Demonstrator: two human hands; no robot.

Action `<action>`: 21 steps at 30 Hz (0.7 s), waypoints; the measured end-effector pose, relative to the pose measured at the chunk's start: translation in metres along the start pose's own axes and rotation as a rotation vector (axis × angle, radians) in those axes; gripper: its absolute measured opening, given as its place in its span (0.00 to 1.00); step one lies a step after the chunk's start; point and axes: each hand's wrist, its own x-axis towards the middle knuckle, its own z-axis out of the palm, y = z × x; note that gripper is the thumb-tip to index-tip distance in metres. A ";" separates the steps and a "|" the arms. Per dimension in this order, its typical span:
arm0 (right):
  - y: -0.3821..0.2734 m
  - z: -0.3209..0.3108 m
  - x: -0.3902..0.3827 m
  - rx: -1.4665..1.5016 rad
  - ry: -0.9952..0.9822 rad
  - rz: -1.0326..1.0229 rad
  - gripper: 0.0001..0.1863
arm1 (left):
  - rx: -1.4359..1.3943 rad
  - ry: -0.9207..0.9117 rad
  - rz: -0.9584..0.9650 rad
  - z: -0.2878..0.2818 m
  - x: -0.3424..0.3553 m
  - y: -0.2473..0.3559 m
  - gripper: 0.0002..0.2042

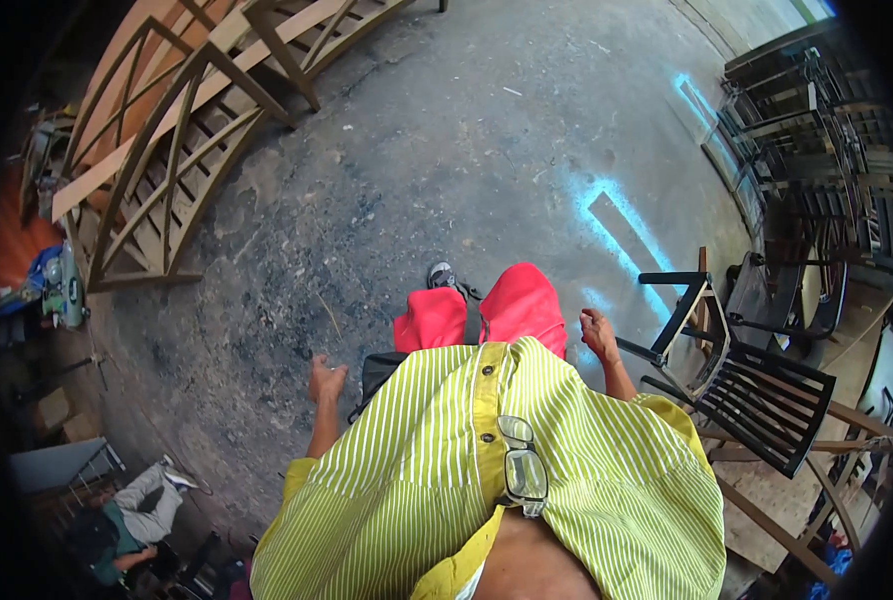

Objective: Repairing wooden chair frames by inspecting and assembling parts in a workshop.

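Note:
My left hand (328, 381) hangs beside my left leg above the concrete floor, its thumb apart from the loosely bent fingers and nothing in it. On the other side, my right hand (599, 336) hangs by my right leg, fingers loosely bent, also holding nothing. Closest to it is a black wooden chair (767, 400) with a slatted part, tipped at an angle; the hand looks apart from it. I wear red trousers (522, 305) and a yellow striped shirt (387, 430), with eyeglasses (526, 473) hooked on its front. One shoe (442, 274) shows ahead.
Wooden frames with slats and curved pieces (182, 170) stand at the far left. Stacked dark furniture (817, 130) lines the right side. Blue spray paint marks (607, 215) outline bar shapes on the floor (397, 180). A person (137, 515) sits low at the lower left.

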 end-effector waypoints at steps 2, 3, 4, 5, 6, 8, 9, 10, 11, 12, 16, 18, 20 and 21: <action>-0.006 -0.016 0.003 0.092 -0.020 0.250 0.16 | -0.021 0.008 0.113 -0.045 0.030 0.075 0.26; -0.008 -0.022 0.000 0.123 -0.034 0.354 0.17 | -0.035 0.031 0.178 -0.062 0.042 0.110 0.26; 0.013 -0.020 0.006 0.095 -0.009 0.334 0.17 | -0.026 0.031 0.208 -0.076 0.055 0.146 0.26; 0.033 -0.014 0.018 0.066 0.014 0.312 0.18 | -0.045 0.068 0.275 -0.087 0.068 0.186 0.26; 0.040 -0.010 0.026 0.082 0.013 0.338 0.18 | -0.066 0.106 0.334 -0.093 0.080 0.221 0.26; -0.006 -0.038 0.055 0.210 -0.084 0.492 0.20 | -0.026 0.100 0.371 -0.094 0.095 0.285 0.26; -0.016 -0.042 0.069 0.225 -0.075 0.500 0.20 | 0.019 0.082 0.410 -0.093 0.099 0.316 0.27; -0.023 -0.048 0.088 0.195 0.015 0.404 0.22 | 0.084 0.096 0.430 -0.088 0.100 0.343 0.26; -0.029 -0.059 0.120 0.160 0.108 0.294 0.23 | 0.075 0.110 0.435 -0.078 0.104 0.372 0.26; -0.022 -0.063 0.150 0.115 0.161 0.240 0.26 | 0.118 0.055 0.432 -0.069 0.105 0.387 0.26; -0.053 -0.124 0.272 0.141 0.232 0.158 0.23 | 0.171 -0.175 0.394 -0.046 0.109 0.449 0.20; -0.067 -0.158 0.335 0.122 0.269 0.069 0.22 | 0.141 -0.310 0.430 -0.025 0.132 0.466 0.13; -0.085 -0.191 0.393 0.091 0.294 -0.029 0.21 | 0.107 -0.444 0.469 -0.003 0.159 0.473 0.10; -0.100 -0.210 0.422 0.123 0.268 -0.013 0.21 | 0.070 -0.523 0.499 0.007 0.177 0.480 0.11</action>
